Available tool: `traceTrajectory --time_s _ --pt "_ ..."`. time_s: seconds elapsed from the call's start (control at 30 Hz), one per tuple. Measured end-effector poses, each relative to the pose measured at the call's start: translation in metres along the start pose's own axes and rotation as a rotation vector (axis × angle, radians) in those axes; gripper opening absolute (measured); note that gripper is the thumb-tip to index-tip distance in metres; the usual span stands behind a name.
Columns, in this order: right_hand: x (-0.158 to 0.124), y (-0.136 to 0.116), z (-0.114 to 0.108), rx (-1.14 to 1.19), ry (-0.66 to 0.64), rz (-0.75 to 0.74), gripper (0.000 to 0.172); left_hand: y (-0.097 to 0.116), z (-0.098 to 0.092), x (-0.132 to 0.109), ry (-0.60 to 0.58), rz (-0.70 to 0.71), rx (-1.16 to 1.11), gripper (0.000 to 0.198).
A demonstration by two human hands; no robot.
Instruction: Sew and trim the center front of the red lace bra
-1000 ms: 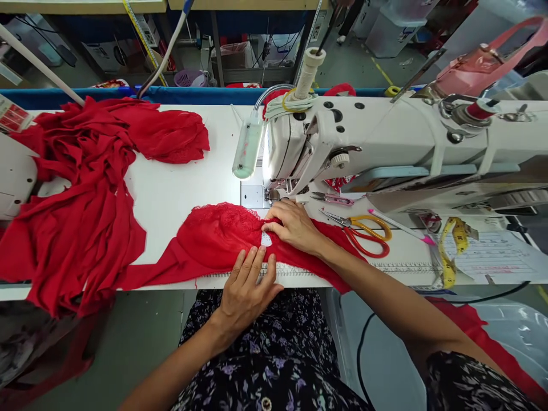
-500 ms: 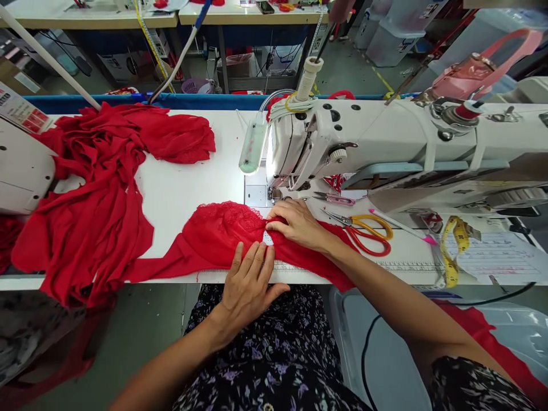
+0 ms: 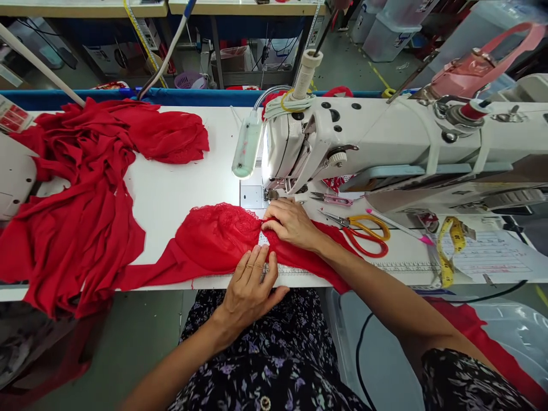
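A red lace-edged garment piece [image 3: 214, 240] lies across the sewing table, in front of the needle area of a white sewing machine [image 3: 385, 131]. My right hand [image 3: 289, 222] pinches the fabric between thumb and fingers, just below the presser foot [image 3: 272, 195]. Flat on the lower edge of the same fabric rests my left hand [image 3: 252, 282], its fingers stretched out and the thumb apart. Between the two hands a small white gap [image 3: 264, 238] shows in the red cloth. The fabric runs on to the right beneath my right forearm.
A heap of red fabric [image 3: 85, 200] covers the table's left side. Right of my hand lie orange-and-red scissors [image 3: 368, 234], pink-handled snips [image 3: 334, 198], a pen [image 3: 398, 225], a yellow measuring tape [image 3: 447, 251] and a written sheet [image 3: 492, 254]. A lamp [image 3: 248, 145] hangs beside the machine head.
The view has shifted slightly, so most things sit a little further left. Both hands keep nearly the same places on the red fabric; the right still pinches it.
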State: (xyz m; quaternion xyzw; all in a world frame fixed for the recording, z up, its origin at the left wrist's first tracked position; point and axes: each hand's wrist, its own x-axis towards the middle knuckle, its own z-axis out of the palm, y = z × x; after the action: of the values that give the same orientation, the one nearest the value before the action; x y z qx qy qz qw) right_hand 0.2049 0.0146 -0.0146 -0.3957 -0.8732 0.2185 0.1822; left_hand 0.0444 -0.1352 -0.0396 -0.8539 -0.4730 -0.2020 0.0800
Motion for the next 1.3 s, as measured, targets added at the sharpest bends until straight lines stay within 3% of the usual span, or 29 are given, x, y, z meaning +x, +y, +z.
traceTrajectory --time_s 0.13,0.2,0.27,0.37,0.47,0.6,0.73,0.97,1.3 --pt "-0.001 -0.008 -0.005 -0.047 -0.037 0.024 0.012 -0.001 -0.005 0.0 -0.025 -0.015 -0.073 0.062" --pt "-0.008 -0.018 -0.009 -0.133 0.016 0.018 0.008 -0.003 -0.012 -0.001 -0.048 -0.027 -0.147 0.061" --pt "-0.02 -0.029 -0.011 -0.167 0.129 0.004 0.015 -0.006 -0.021 0.001 -0.049 -0.045 -0.235 0.056" --pt "-0.042 -0.044 -0.007 0.014 0.229 -0.002 0.028 -0.016 -0.031 0.009 0.05 -0.111 -0.353 0.042" --pt "-0.056 -0.047 0.003 0.193 0.168 -0.008 0.034 -0.037 -0.029 0.022 0.106 -0.187 -0.442 0.032" --pt "-0.062 -0.034 0.011 0.163 0.084 -0.065 0.058 -0.067 -0.016 0.028 -0.097 -0.105 -0.496 0.028" --pt "-0.064 -0.02 0.004 0.116 0.005 -0.077 0.082 -0.084 -0.012 0.022 -0.211 -0.047 -0.396 0.052" --pt "-0.063 -0.014 0.0 0.081 -0.025 -0.107 0.081 -0.083 -0.021 0.027 -0.329 -0.05 -0.214 0.059" --pt "-0.062 -0.011 -0.001 0.087 -0.038 -0.127 0.088 -0.084 -0.022 0.028 -0.358 -0.033 -0.137 0.065"
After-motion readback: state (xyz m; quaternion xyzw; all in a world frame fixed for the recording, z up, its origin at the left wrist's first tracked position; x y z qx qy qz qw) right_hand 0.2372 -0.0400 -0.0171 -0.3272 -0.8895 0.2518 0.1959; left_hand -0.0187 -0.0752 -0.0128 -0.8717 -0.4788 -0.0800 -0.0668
